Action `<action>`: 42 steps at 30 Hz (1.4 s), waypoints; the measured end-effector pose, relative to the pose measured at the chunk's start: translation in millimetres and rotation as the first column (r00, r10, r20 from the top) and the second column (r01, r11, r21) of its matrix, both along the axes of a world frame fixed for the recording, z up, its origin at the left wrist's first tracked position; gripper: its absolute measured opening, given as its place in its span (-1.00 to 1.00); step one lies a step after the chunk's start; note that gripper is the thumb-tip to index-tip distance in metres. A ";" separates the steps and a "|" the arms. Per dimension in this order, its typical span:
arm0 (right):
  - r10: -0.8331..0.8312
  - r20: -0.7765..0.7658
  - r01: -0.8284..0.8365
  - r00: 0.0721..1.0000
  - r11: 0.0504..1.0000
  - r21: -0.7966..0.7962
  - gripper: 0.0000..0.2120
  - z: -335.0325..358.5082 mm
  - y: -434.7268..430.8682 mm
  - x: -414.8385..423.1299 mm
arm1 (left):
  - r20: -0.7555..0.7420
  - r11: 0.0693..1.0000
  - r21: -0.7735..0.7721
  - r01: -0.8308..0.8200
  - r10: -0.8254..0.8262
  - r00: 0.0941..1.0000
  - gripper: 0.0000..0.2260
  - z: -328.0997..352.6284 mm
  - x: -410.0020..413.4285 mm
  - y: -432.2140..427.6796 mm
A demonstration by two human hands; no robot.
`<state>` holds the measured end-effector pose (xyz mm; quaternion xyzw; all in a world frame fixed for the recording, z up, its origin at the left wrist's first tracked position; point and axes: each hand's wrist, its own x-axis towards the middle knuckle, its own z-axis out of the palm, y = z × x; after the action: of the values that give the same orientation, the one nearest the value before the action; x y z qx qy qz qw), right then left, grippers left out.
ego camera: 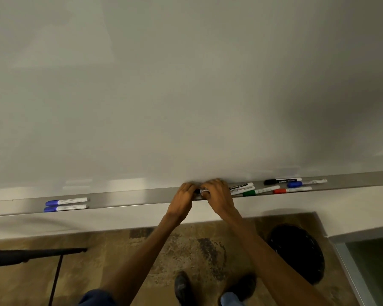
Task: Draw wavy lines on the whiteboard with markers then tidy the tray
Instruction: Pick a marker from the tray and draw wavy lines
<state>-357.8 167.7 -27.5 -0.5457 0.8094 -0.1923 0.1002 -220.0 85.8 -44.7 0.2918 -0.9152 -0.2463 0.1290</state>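
Hands meet at mid-tray, left hand (pixel 182 195) and right hand (pixel 218 194) each curled round an end of a black-and-white marker (pixel 200 191) just above the long grey metal tray (pixel 131 198), apparently uncapping it; with the white whiteboard (pixel 186 85) unmarked, next comes a straight pull apart.

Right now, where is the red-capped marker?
In the head view, the red-capped marker lies on the right stretch of the whiteboard tray, just right of the green-capped marker and in front of a blue-capped marker.
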 end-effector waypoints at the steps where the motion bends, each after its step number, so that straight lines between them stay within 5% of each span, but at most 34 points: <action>1: 0.025 0.011 -0.025 1.000 1.000 -0.010 -0.85 2.0 -2.1 1.7 | -0.006 1.000 -0.011 0.003 -0.003 1.000 -0.62 2.9 5.3 -2.5; 6: 0.183 -0.015 -0.182 0.983 0.983 0.029 -0.68 9.5 -8.8 12.6 | 0.025 0.997 -0.076 0.022 -0.020 0.999 -0.62 19.2 23.9 -17.1; 11: 0.142 -0.003 -0.142 0.990 0.990 -0.021 -0.76 21.2 -8.7 21.2 | 0.046 0.994 -0.097 0.045 -0.040 0.998 -0.76 31.2 31.0 -19.9; 20: 0.129 -0.267 -0.163 0.955 0.981 -0.108 -0.68 47.4 -7.0 22.5 | -0.022 0.959 -0.216 0.182 -0.191 0.981 -0.72 61.9 41.3 -29.5; 42: 0.239 -0.219 -0.233 0.946 0.971 0.053 -0.54 138.6 26.5 47.5 | -0.075 0.902 -0.367 0.229 -0.274 0.959 -0.54 136.2 86.0 8.8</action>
<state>-310.3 194.3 111.1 -0.6555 0.7468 -0.1053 0.0378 -133.9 94.7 91.5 0.1272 -0.9645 -0.1098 0.2035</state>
